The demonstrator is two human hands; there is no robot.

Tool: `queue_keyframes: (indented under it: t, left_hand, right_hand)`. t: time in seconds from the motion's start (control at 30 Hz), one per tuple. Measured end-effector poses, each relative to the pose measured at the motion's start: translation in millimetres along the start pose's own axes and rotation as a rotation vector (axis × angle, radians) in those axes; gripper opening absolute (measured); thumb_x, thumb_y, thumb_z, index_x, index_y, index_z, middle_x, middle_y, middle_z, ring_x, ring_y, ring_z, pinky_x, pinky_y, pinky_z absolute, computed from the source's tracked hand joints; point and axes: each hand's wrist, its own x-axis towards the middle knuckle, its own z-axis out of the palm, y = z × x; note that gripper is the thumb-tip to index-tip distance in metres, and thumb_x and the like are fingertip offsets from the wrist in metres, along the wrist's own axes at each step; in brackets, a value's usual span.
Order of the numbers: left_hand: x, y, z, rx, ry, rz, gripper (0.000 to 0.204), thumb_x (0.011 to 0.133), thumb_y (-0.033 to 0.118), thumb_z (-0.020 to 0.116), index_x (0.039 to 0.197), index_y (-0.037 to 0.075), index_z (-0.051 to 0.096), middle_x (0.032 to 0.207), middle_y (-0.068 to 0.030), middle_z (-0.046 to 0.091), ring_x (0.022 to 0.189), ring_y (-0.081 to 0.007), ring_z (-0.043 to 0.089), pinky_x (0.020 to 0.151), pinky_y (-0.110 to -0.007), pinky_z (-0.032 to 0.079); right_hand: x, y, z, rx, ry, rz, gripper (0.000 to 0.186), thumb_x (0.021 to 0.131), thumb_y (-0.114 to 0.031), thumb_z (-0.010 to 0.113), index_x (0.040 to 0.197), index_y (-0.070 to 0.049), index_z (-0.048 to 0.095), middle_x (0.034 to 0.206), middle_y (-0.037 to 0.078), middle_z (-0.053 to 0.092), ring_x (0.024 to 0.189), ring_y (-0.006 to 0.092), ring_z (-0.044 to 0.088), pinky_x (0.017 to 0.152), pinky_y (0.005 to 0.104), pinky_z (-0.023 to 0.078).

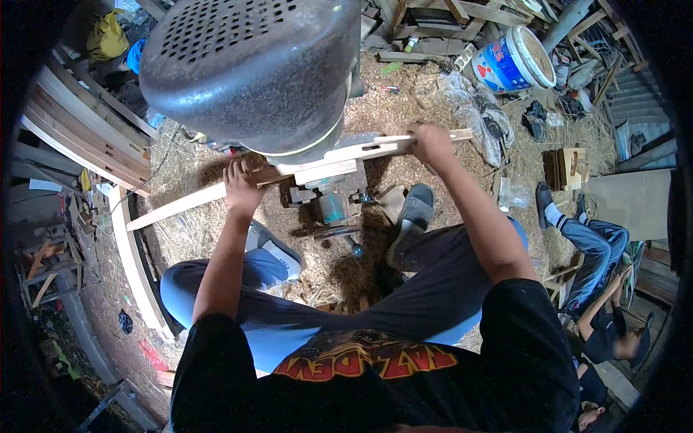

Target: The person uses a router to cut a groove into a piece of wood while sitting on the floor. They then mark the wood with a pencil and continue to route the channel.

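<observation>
A long pale wooden bar [196, 200] runs from the left side to the right, passing under a big dark machine head [245, 79] with a perforated top. Slots show in its right-hand part. My left hand [244, 189] is closed over the wood just left of the machine. Farther right, my right hand [433, 146] wraps round the bar near its right end. Below the wood stands the machine's metal base, with a greenish part [332, 208] and a handwheel [336, 232] between my feet. The machine head hides whatever touches the wood underneath it.
Curved wooden pieces [86, 137] are stacked at the left, above a pale wooden frame [136, 267]. A white-and-blue bucket [514, 61] lies tilted at the back right. Wood blocks [565, 169] sit farther right, near a seated person [599, 260]. Shavings [404, 101] cover the floor.
</observation>
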Motion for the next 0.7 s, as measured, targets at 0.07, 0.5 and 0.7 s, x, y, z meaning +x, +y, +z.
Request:
queue_keyframes:
  t: [0.07,0.5,0.7]
  left_hand:
    - [0.6,1.3,4.8,-0.040,0.012,0.032,0.092,0.074,0.040,0.081,0.142,-0.005,0.039,0.144,-0.0268,0.046,0.140,-0.0402,0.040,0.122,-0.050,0.023]
    - [-15.3,-21.3,8.7,0.006,0.053,-0.030,0.067,0.084,0.035,0.076,0.140,0.004,0.052,0.138,-0.0202,0.055,0.133,-0.0353,0.047,0.120,-0.048,0.029]
    - [-16.4,-29.2,13.0,-0.014,0.002,-0.031,0.058,0.086,0.034,0.073,0.136,0.009,0.057,0.138,-0.0187,0.057,0.131,-0.0365,0.051,0.119,-0.049,0.031]
  right_hand:
    - [-1.2,18.8,2.1,-0.009,0.034,0.002,0.024,0.081,-0.024,0.076,0.103,-0.016,0.070,0.103,0.009,0.071,0.105,0.0327,0.067,0.087,0.0510,0.051]
    - [11.1,38.8,49.3,-0.098,0.139,-0.006,0.014,0.079,-0.014,0.070,0.093,-0.011,0.073,0.093,0.015,0.073,0.091,0.0334,0.072,0.081,0.0470,0.056]
    - [5.9,21.9,34.1,-0.088,0.114,0.003,0.018,0.077,-0.017,0.075,0.093,-0.010,0.071,0.092,0.014,0.073,0.091,0.0340,0.071,0.082,0.0475,0.056]
